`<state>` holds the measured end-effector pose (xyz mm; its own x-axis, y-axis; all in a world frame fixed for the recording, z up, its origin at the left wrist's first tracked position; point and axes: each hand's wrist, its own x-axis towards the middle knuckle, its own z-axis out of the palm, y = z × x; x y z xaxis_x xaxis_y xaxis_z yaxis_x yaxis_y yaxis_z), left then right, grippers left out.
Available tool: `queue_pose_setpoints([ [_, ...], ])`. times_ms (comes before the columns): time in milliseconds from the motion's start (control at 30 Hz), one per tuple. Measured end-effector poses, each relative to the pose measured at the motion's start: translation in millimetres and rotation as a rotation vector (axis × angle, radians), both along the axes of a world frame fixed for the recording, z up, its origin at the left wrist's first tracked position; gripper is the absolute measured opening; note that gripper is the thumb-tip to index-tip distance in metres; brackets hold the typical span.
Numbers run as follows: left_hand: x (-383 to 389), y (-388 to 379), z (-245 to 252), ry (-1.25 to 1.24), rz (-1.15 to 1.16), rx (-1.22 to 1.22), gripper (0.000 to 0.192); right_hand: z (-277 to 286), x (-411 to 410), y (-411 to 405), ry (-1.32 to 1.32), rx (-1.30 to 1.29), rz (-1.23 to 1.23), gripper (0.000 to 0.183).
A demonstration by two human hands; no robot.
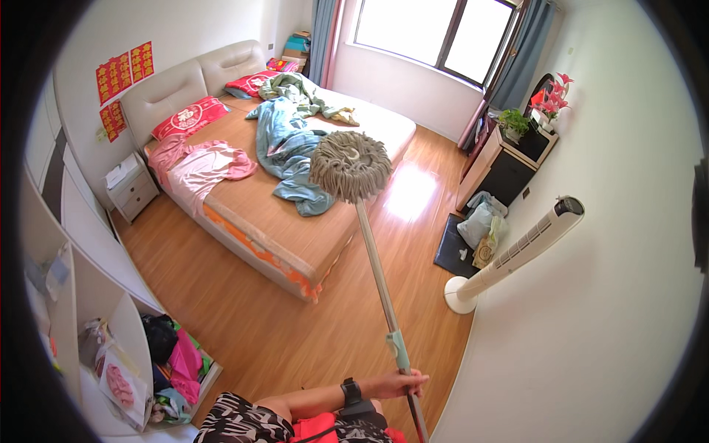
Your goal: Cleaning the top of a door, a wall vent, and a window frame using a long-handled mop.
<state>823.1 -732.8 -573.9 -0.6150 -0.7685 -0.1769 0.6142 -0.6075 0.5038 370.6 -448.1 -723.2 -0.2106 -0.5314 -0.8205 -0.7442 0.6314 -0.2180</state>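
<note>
My left hand (396,384), with a dark band on its wrist, is closed around the metal pole of a string mop (376,260). The hand grips below the pole's pale green locking sleeve (396,348). Raised at the far end, the round grey-brown mop head (351,165) overlaps the bed's right edge in the picture; its strands hang around the rim. My right hand is out of view. Behind the mop stands a bed (266,232) with a tan mat, a rumpled blue blanket (288,149) and a pink garment (205,166).
To the right, a white tower fan (515,255) stands by the wall. Beyond it, plastic bags (482,221) sit on a dark mat (451,249) before a cabinet (498,177) with plants. An open wardrobe (111,354) holding clothes is at left, and a nightstand (132,188) adjoins the bed.
</note>
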Motion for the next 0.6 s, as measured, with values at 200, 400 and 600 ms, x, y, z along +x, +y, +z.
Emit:
queue_pose_setpoints([
  [200, 3, -120, -13, -0.002, -0.124, -0.003, 0.032, -42, -7, -101, 0.04, 0.1, -0.106, 0.035],
  [400, 22, -280, -2, -0.03, -0.034, -0.053, 0.028, -65, -1, -323, 0.011, 0.083, 0.069, 0.039],
  [600, 78, -422, 19, -0.167, 0.279, -0.044, 0.024, 43, 80, -554, -0.055, -0.149, 0.41, 0.042],
])
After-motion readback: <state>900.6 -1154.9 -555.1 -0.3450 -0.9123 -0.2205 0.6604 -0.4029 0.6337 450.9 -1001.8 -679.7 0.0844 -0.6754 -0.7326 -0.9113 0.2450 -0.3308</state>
